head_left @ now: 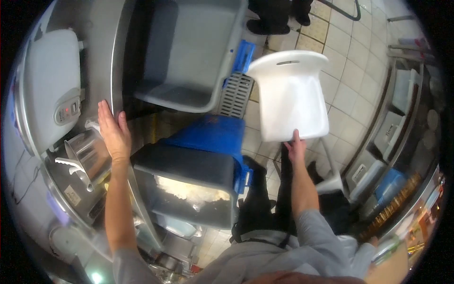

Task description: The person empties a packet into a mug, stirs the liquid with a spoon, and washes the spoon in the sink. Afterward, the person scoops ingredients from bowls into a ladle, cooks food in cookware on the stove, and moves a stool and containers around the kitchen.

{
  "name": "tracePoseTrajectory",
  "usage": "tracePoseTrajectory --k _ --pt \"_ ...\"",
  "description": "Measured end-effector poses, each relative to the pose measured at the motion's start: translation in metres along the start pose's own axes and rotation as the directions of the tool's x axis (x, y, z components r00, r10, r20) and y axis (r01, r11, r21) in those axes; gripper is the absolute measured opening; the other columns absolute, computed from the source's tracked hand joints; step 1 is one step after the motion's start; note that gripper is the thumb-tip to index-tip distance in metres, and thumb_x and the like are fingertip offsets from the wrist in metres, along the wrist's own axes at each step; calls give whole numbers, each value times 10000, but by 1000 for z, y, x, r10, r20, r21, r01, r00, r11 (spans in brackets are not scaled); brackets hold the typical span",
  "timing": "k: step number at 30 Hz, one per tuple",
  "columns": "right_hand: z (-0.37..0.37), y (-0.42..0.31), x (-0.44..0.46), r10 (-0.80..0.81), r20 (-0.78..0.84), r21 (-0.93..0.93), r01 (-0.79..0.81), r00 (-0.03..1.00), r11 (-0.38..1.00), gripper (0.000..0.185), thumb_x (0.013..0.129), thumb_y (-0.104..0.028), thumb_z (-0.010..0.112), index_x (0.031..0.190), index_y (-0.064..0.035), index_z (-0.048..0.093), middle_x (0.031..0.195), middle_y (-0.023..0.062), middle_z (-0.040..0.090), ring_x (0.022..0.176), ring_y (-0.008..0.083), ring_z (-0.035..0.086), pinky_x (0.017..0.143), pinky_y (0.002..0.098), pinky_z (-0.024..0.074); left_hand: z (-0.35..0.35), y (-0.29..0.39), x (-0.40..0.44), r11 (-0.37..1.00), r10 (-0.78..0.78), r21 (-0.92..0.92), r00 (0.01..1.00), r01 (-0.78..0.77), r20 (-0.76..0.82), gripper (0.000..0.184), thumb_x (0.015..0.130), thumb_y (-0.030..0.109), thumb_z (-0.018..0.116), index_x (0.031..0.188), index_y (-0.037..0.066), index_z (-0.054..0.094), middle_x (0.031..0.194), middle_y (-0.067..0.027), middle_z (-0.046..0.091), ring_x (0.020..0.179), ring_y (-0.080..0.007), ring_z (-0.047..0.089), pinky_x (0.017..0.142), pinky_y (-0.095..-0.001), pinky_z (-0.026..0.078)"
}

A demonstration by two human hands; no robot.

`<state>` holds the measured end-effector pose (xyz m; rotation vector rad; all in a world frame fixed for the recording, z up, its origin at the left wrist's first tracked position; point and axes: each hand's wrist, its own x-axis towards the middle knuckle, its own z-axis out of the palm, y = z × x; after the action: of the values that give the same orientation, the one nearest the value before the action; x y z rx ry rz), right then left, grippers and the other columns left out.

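Observation:
A white plastic chair (294, 102) with a slot in its backrest stands on the tiled floor ahead of me, to the right. My right hand (296, 150) grips the front edge of its seat, thumb on top and the other fingers partly hidden below. My left hand (114, 132) lies flat with its fingers stretched out at the edge of a stainless steel counter (101, 57). It holds nothing. Beside that hand on the counter is a clear plastic jug (85, 151) with a white handle.
A large grey tub (189, 57) sits ahead. Nearer stands a grey bin (189, 163) with pale contents and a blue panel (208, 135). At left is a white appliance (54, 90) with a lit display. Another person's dark shoes (269, 27) show beyond. Shelves with containers (390, 130) line the right.

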<state>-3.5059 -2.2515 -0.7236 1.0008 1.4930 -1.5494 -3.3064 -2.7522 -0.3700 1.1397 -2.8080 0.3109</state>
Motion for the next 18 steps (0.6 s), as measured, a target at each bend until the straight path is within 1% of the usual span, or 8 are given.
tracePoseTrajectory --k 2,4,5,7,10,13,17,18 --pt "-2 -7 -1 3 -13 -15 -3 1000 1000 590 900 -371 745 1316 -49 477 1286 118 565 1102 272 570 843 493 507 0 -1 0 1000 23 13 1000 -23 -13 614 992 181 577 1517 0 314 1496 -279 404 1376 -446 393 1130 -496 332" --pt "-3 -16 -4 -88 10 41 87 996 995 613 904 -368 740 1357 -64 459 1331 99 547 1143 265 556 877 503 497 -1 1 1 1000 27 9 1000 -27 -17 611 993 183 577 1515 -3 318 1495 -279 406 1375 -447 394 1131 -495 331" --pt "-5 -21 -3 -88 10 41 87 996 995 613 904 -368 740 1357 -64 459 1331 99 547 1143 265 556 877 503 497 -2 2 1 1000 31 7 999 -30 -19 609 994 185 576 1512 -6 321 1493 -279 408 1374 -448 395 1133 -494 330" --pt "-15 -34 5 -163 -58 -52 160 985 986 564 927 -350 720 1373 -130 454 1300 60 572 1116 229 586 830 448 510 -2 1 1 1000 25 11 1000 -25 -19 605 995 186 575 1510 -10 324 1492 -279 410 1374 -446 396 1135 -492 327" --pt "-22 -39 14 -189 -49 -78 185 981 980 548 930 -325 720 1374 -150 452 1315 46 563 1135 225 572 827 438 502 0 2 1 1000 28 12 999 -27 -20 600 996 186 573 1506 -14 328 1489 -280 413 1373 -442 398 1139 -489 322" --pt "-17 -41 8 -170 -78 -79 164 982 983 543 932 -322 716 1377 -157 451 1318 48 563 1151 234 568 835 445 501 -1 2 1 999 33 9 999 -33 -19 597 998 186 570 1505 -14 329 1487 -281 414 1374 -442 398 1142 -487 321" --pt "0 -33 -11 -185 -104 -64 179 977 982 554 934 -334 711 1386 -166 438 1324 59 560 1158 244 567 838 461 505 -2 1 1 999 38 4 999 -38 -19 594 1000 190 566 1506 -12 329 1488 -282 412 1379 -442 392 1145 -486 319" --pt "0 -25 -11 -148 -67 -49 145 987 988 567 923 -338 722 1373 -138 440 1292 67 578 1102 240 586 793 442 515 -2 1 1 999 36 5 999 -36 -19 594 1000 190 566 1506 -12 329 1488 -282 412 1379 -442 392 1145 -486 319"
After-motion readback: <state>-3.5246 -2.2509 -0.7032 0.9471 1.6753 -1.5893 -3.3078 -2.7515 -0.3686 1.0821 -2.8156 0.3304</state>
